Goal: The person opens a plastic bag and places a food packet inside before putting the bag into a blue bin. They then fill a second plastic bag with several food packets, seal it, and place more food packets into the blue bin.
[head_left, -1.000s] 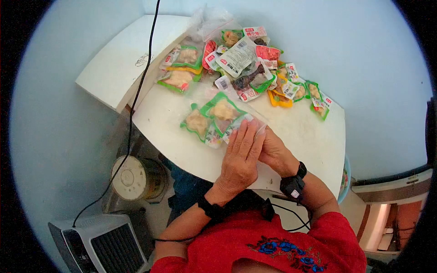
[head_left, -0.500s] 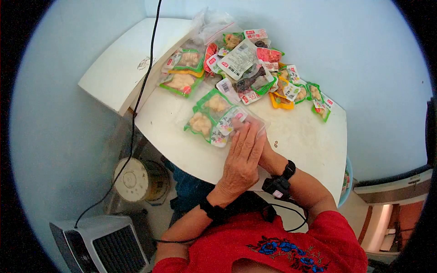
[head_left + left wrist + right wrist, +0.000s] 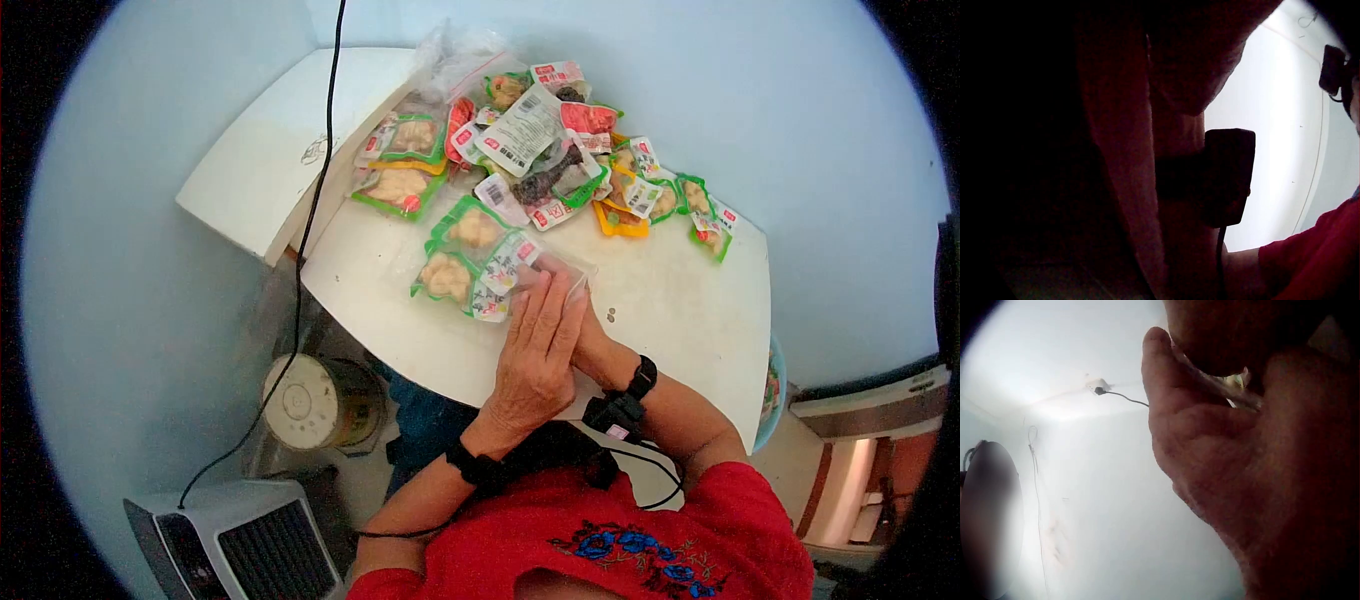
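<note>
A clear plastic bag (image 3: 432, 300) holding green-edged food packets (image 3: 473, 228) lies near the front of the white table (image 3: 690, 320). My left hand (image 3: 540, 345) rests on the bag's near right end, its fingers straight and side by side. Below it, my right hand (image 3: 588, 338) comes in from the right and is largely covered. Its fingers show through the clear plastic, stretched out beneath it. In the right wrist view, the right thumb (image 3: 1157, 365) is straight, with a strip of plastic (image 3: 1244, 397) between the two hands. The left wrist view is mostly dark.
Several food packets (image 3: 520, 130) are heaped along the table's back. A crumpled clear bag (image 3: 470, 55) lies by the raised white panel (image 3: 265, 150). Left of it hangs a black cable (image 3: 318, 200). A lidded bucket (image 3: 305, 400) and a grey heater-like appliance (image 3: 270, 550) stand on the floor.
My right hand has slid farther beneath the plastic and its wrist has turned, so fingers now show through the bag. The packets have shifted slightly. My left hand stays on top.
</note>
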A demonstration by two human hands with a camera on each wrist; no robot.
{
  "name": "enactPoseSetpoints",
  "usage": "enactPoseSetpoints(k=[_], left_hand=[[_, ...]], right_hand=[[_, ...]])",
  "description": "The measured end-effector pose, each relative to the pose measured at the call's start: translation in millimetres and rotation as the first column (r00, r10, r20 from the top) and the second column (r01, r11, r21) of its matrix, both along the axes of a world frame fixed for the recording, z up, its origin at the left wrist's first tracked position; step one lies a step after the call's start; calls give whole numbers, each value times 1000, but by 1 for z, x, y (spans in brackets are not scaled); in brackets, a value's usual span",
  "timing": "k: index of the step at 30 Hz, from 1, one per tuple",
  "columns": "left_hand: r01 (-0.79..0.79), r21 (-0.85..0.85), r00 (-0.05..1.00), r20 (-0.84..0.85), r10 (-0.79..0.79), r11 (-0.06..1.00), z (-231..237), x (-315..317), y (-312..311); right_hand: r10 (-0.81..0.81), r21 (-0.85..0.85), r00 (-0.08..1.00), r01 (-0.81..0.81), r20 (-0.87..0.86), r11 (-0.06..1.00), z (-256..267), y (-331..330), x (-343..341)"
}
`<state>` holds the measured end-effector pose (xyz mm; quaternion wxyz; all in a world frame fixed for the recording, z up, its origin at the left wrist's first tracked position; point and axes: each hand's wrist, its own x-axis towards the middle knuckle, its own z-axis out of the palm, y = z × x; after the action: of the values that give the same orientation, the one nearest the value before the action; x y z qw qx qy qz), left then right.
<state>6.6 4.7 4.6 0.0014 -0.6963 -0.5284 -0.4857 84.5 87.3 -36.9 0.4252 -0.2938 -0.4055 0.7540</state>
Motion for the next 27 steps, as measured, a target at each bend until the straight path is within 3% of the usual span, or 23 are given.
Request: enactPoseSetpoints(k=[5,7,8,10,11,13,14,16,17,19,20,22,24,27], left_hand=[[-4,-3,1000,3,4,1000,0,1,0],[-5,-5,1000,1,5,1000,-1,1,0],[-2,-7,1000,-1,2,1000,-1,1,0],[1,-13,1000,11,-1,1000,-1,1,0],[0,-15,1000,14,0,1000,-2,1,0],[-2,-18,1000,9,2,1000,0,1,1],[-6,-21,1000,11,6,1000,1,1,1],[-3,-17,1000,6,4,1000,0,0,1],[-2,-15,1000,3,2,1000,0,0,0],[-1,-15,1000,25,1,1000,0,0,0],[3,-17,999,34,-3,1000,0,0,1],[3,10,1000,31,-3,1000,0,0,2],[-11,12,1000,29,11,1000,-1,-1,1],[-14,-12,1000,5,15,1000,-2,1,2]], right_hand=[[124,104,990,-130,61,986,-15,14,5],[26,382,974,-112,224,917,-17,15,4],[-105,619,943,-120,315,776,-22,17,3],[-160,651,923,-117,351,750,-21,15,1],[-68,462,948,-88,310,883,-20,13,2],[5,32,994,-9,113,999,-1,7,-4],[-32,-196,999,29,-13,980,16,0,-9],[-42,-345,994,4,-103,939,33,-7,-10],[8,-274,997,-29,-77,961,36,-7,-8],[76,127,980,-101,185,987,34,-3,1],[17,422,915,-203,404,883,26,6,7],[-28,502,829,-311,558,807,33,5,13],[126,177,872,-235,473,956,51,-4,20],[161,-63,957,-150,241,987,70,-12,34]])
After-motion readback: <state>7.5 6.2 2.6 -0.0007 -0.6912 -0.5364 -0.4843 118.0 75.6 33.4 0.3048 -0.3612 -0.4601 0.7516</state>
